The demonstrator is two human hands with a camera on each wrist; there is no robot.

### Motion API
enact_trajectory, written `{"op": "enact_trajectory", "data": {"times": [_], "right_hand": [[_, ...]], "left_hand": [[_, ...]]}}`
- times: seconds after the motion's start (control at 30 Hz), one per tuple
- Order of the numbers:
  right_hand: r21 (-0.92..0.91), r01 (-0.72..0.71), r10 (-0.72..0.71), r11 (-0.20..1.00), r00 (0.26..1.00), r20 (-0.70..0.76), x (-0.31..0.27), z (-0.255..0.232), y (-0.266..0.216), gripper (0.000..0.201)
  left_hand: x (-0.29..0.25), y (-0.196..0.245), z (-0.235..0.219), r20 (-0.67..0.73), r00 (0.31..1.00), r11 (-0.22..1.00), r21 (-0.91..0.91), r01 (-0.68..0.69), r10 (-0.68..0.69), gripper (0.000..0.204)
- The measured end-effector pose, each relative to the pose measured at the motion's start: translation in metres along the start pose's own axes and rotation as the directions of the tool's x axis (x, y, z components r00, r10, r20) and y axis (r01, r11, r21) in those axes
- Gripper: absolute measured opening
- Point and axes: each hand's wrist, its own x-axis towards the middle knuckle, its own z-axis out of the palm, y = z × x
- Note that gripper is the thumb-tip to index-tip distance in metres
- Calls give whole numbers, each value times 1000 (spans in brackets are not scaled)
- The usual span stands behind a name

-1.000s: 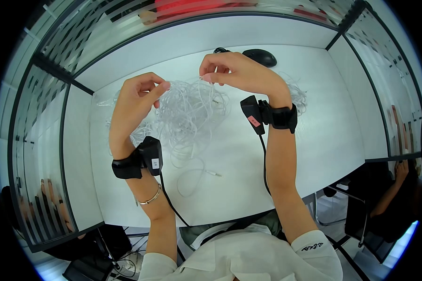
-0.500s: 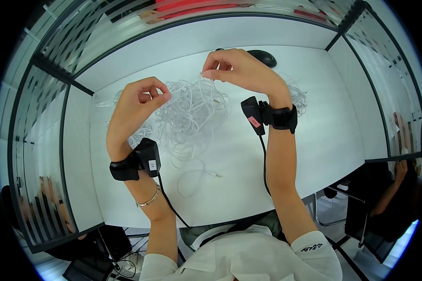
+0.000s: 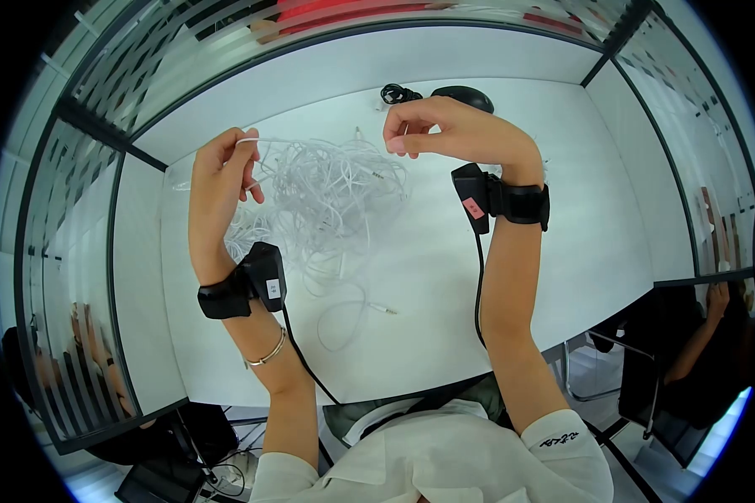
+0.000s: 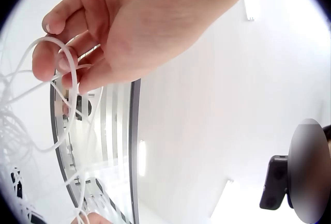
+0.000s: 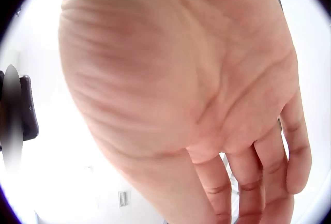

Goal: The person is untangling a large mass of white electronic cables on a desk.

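A tangled heap of thin white cables (image 3: 327,197) lies on the desk between the two hands in the head view. At its left edge my left hand (image 3: 220,180) pinches a strand of white cable between thumb and index finger, and that strand runs right over the heap. The left wrist view shows the cable looping (image 4: 72,89) past the fingertips. My right hand (image 3: 457,134) is raised beyond the heap's right side, thumb and fingers pinched together on a white cable, mostly hidden by the fingers. One jack plug (image 3: 378,175) shows at the heap's right edge.
Nearer the person, a cable end with a jack plug (image 3: 383,309) lies on the white desk (image 3: 445,352). A black mouse (image 3: 464,98) and a coiled black cable (image 3: 400,94) sit at the back. Low partitions (image 3: 369,63) enclose the desk. Black cords trail from both wrist cameras.
My left hand has moved left and now has a strand of cable stretched from its fingertips. The right hand has shifted right, away from the heap, uncovering the coiled black cable.
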Motion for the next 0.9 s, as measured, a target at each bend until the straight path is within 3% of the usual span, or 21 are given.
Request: {"op": "enact_trajectory", "data": {"times": [0.23, 0.33, 0.43, 0.57, 0.77, 0.9], "right_hand": [[49, 144, -145, 988, 989, 38, 2, 0, 0, 16], [-54, 43, -45, 998, 998, -32, 5, 3, 7, 21], [-98, -68, 76, 993, 994, 82, 13, 12, 2, 27], [-154, -99, 115, 983, 989, 94, 24, 30, 10, 34], [-233, -91, 100, 968, 995, 28, 29, 41, 14, 32], [-196, -44, 36, 980, 998, -46, 30, 35, 16, 27]], "left_hand": [[-5, 10, 0, 11, 998, 996, 75, 56, -57, 22], [-1, 2, -4, 3, 998, 996, 65, 58, -59, 22], [1, -1, -6, 30, 998, 998, 43, 54, -55, 21], [2, -4, -7, 50, 999, 1000, 22, 18, -19, 21], [2, -6, -9, 70, 995, 996, -53, -73, 77, 18], [6, -16, -18, 181, 973, 990, -16, -142, 142, 18]]}}
